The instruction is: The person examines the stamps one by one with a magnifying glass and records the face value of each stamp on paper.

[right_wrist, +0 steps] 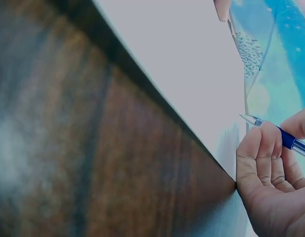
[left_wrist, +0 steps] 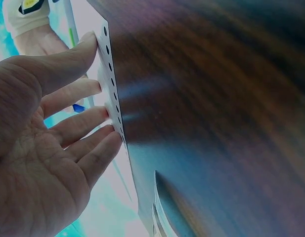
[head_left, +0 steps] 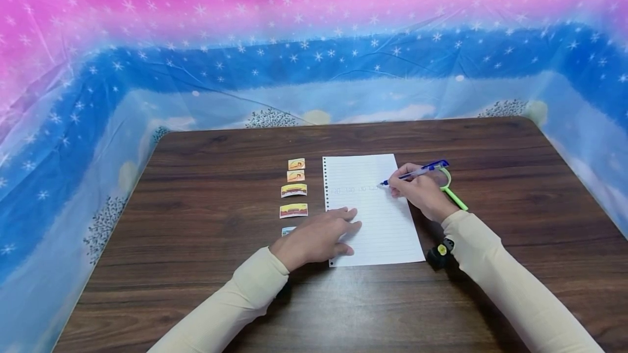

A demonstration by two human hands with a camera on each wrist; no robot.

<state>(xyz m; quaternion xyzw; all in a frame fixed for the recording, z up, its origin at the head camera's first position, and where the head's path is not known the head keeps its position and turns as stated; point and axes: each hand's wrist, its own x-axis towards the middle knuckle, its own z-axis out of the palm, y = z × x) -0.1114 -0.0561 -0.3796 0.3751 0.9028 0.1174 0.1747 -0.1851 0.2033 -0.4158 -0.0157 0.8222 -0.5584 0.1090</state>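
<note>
A sheet of lined paper (head_left: 375, 233) with punched holes down its left edge lies on the table. My left hand (head_left: 319, 236) rests on its lower left part, fingers spread; in the left wrist view the fingertips (left_wrist: 111, 112) touch the sheet beside the holes. My right hand (head_left: 424, 192) pinches a blue pen (head_left: 417, 172) near the sheet's right edge. The pen's tip (right_wrist: 245, 116) is at the paper, at the end of a row of faint handwritten marks (head_left: 355, 189). Exactly what the marks say is too small to read.
Left of the sheet, small picture cards (head_left: 294, 190) stand in a column, the lowest card (head_left: 287, 230) partly hidden by my left hand. A green-rimmed ring with a straight handle (head_left: 457, 199), like a magnifying glass, lies beyond my right wrist. Snowflake-patterned cloth (head_left: 294, 64) surrounds the wooden table (head_left: 221, 178).
</note>
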